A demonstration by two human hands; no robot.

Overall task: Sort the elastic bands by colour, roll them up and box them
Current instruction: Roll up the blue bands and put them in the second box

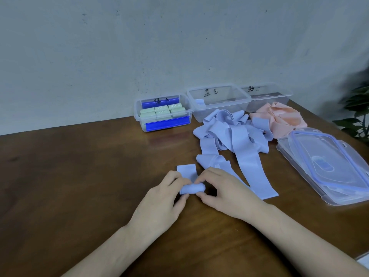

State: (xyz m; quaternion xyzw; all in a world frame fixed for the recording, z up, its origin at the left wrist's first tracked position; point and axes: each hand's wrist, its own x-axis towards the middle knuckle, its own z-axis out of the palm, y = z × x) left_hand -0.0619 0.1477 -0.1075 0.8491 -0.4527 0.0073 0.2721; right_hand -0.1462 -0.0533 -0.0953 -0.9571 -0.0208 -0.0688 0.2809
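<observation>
Near the brown worktop centre, a blue band was being rolled, pinched by left hand and right hand fingers; boxing seemingly required next.

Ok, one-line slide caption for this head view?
Both hands roll a blue band on the table; green rolls already boxed.

My brown wooden table stands against a pale, scuffed wall marked with small dark specks. At the far right edge, the dark green leaves of a potted plant reach into view beside the table, too blurred to identify.
</observation>
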